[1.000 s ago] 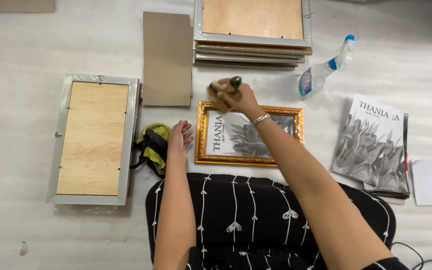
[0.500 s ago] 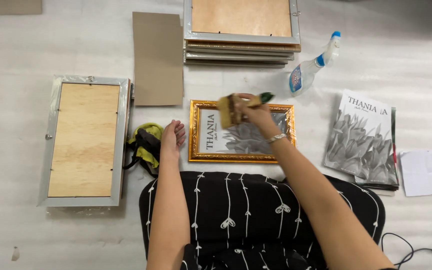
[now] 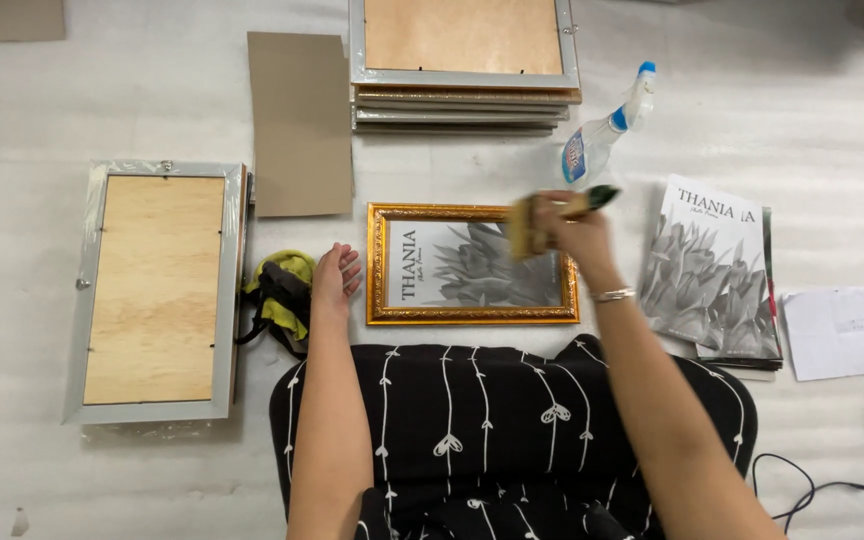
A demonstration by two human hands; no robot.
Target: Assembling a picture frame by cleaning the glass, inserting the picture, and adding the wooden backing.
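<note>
Gripping a blurred brush (image 3: 542,218) over the gold picture frame (image 3: 472,262), the right hand (image 3: 572,235) hides its upper corner, while the left hand (image 3: 334,280) rests open beside it.

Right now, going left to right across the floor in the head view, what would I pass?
Wood-backed silver frame → yellow-green cloth → left hand → gold frame → flower print stack → white paper.

spray bottle (image 3: 600,135) (upright) just beyond gold frame (image 3: 472,315); prints (image 3: 714,275) beside
</note>
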